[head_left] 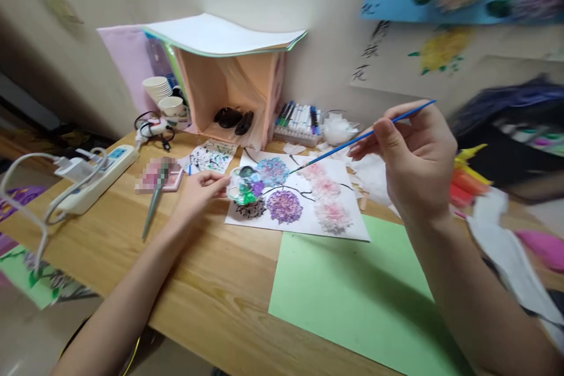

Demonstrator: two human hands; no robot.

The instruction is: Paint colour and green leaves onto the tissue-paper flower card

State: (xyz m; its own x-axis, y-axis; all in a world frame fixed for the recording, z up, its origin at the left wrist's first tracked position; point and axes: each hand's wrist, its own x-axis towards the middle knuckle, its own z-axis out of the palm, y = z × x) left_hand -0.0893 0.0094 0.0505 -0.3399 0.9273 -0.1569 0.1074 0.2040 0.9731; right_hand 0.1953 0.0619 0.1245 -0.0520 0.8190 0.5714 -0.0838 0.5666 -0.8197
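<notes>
My right hand (pixel 414 153) pinches a blue paintbrush (pixel 363 138), held slantwise with its dark tip low at the left. That tip is over a white sheet (pixel 304 232) bearing textured flowers; whether it touches cannot be told. Beside the tip is a blue flower (pixel 272 171), with a purple flower (pixel 285 207) below it and pink flowers (pixel 328 189) to the right. My left hand (pixel 205 188) grips the edge of a small round paint palette (pixel 247 185) smeared with green, purple and black. The palette hides part of the sheet's left side and a black flower (pixel 250 210).
Green paper (pixel 339 294) lies in front of the sheet. A power strip (pixel 94 179) with cables sits at the left, near a grey-green pen-like tool (pixel 153 211). Behind stand a peach box (pixel 231 82), paper cups (pixel 170 107) and a marker set (pixel 298 123). Paint-blotted tissue (pixel 211 157) lies behind my left hand.
</notes>
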